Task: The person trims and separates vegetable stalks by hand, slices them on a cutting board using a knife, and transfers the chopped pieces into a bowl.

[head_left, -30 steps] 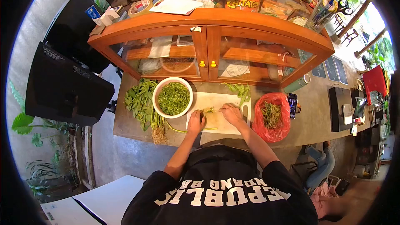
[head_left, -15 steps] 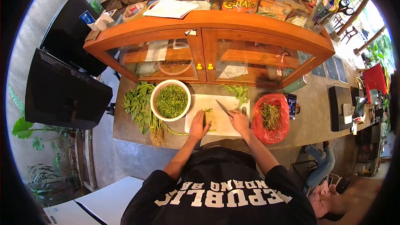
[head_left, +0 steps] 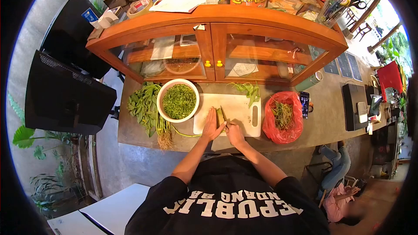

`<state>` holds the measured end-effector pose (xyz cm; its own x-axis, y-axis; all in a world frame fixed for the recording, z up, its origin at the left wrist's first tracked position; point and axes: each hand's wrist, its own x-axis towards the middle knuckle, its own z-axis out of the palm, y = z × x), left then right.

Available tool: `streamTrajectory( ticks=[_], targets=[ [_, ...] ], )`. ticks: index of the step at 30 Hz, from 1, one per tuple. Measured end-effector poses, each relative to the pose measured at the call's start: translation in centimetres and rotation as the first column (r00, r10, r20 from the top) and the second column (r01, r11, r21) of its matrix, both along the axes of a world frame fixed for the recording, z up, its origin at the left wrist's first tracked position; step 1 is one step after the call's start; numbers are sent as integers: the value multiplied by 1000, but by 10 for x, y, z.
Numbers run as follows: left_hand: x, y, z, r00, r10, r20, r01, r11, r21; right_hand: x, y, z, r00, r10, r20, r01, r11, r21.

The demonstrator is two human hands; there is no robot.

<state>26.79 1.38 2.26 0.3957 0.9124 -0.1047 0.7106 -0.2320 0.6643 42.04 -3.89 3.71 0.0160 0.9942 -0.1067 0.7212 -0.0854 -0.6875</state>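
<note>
On the white cutting board [head_left: 244, 126], my left hand [head_left: 212, 127] lies flat with its fingers stretched out and its thumb pointing toward the knife. My right hand [head_left: 235, 135] is wrapped round the handle of a knife [head_left: 224, 114], its blade pointing away from me beside the left fingers. Some chopped greens [head_left: 219, 115] lie between the left fingers and the blade. A white bowl [head_left: 197, 104] full of finely chopped greens [head_left: 179, 101] stands left of the board. Loose leaves [head_left: 250, 90] rest at the board's far right corner.
Leafy stems with roots [head_left: 164, 137] lie left, one long stem reaching the board. To the right are a red plastic bag [head_left: 296, 126] of trimmings, a phone [head_left: 304, 105] and a green bottle [head_left: 310, 81]. A wooden glass-door cabinet [head_left: 213, 52] stands behind. Another person [head_left: 337, 169] sits at right.
My right hand has moved left with the knife, bringing the blade from the board's right part close to my left hand. My left hand has shifted slightly right and stays flat.
</note>
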Motion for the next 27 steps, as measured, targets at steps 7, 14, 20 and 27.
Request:
streamTrajectory(
  ticks=[7,14,20,27],
  targets=[
    [3,-2,-1,986,-81,144,93,993,-76,-31,-5,0,996,-64,-53,60,994,-90],
    [5,1,6,970,-84,227,131,971,-200,-37,-8,-4,956,-141,-258,142,990,-17],
    [6,-1,16,971,-126,201,168,964,-207,-33,-15,-9,919,-191,-346,165,981,-104],
    [-1,3,56,957,-105,271,110,994,-6,-43,-7,32,795,-127,-593,227,969,98]
  ],
)
